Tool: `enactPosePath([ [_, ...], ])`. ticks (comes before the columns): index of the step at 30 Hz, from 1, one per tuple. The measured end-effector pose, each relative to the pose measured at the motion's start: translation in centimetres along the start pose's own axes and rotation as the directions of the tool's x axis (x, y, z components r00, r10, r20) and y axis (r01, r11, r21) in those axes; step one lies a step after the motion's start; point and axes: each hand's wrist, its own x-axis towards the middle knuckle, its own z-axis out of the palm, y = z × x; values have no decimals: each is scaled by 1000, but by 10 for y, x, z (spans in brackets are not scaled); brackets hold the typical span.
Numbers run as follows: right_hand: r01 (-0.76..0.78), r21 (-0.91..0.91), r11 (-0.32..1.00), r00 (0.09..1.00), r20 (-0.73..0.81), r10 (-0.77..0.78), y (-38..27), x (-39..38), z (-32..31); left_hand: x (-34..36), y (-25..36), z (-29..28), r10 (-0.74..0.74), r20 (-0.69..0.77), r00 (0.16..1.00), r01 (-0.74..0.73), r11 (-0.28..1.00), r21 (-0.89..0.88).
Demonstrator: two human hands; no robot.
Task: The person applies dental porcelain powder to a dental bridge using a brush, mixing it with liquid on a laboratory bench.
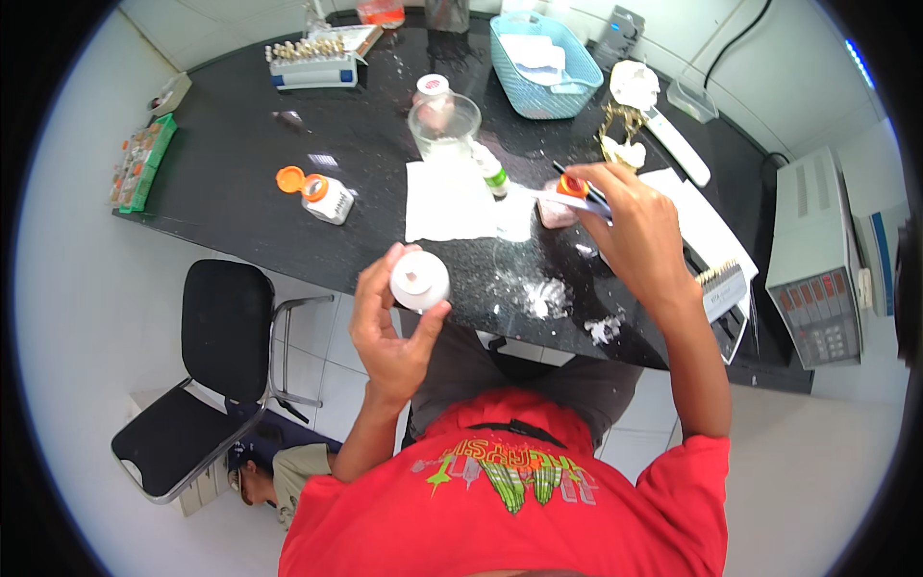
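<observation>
In front of me, just off the table's near edge, my left hand (389, 327) is closed around a round white piece (420, 293). On its top sits a small beige patch or bit, too small to name. My right hand (630, 226) pinches a slim pale tool (562, 199), its flat end pointing left over the table. Just beyond the fingers stands a pinkish jar (557, 213) with an orange top, partly covered by the tool. Nearby are a small bottle with a green band (492, 175) and a white paper towel (447, 207).
White powder (546, 298) is scattered on the black table (375, 231). An open orange-capped bottle (330, 200) stands left. Behind are a clear bowl (445, 144), a blue basket (545, 82) and a shade guide (312, 67). A grey machine (815, 260) stands right; a black chair (226, 332), left.
</observation>
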Motion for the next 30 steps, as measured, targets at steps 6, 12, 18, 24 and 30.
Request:
enactPosePath([
  [6,26,44,999,997,-75,-23,5,4,0,11,-8,4,-32,-84,996,27,998,-59],
  [12,45,59,997,994,-97,-40,10,0,1,20,-13,1,-56,-127,990,50,998,-49],
  [18,72,99,992,994,-92,-63,8,-4,1,18,-16,-3,-99,-157,983,92,995,-47],
  [24,82,110,991,994,-84,-73,10,-8,7,12,-12,-1,-73,-132,989,71,997,-19],
  [30,83,117,990,991,-113,-70,10,-12,9,10,-11,3,-56,-114,992,57,998,9],
])
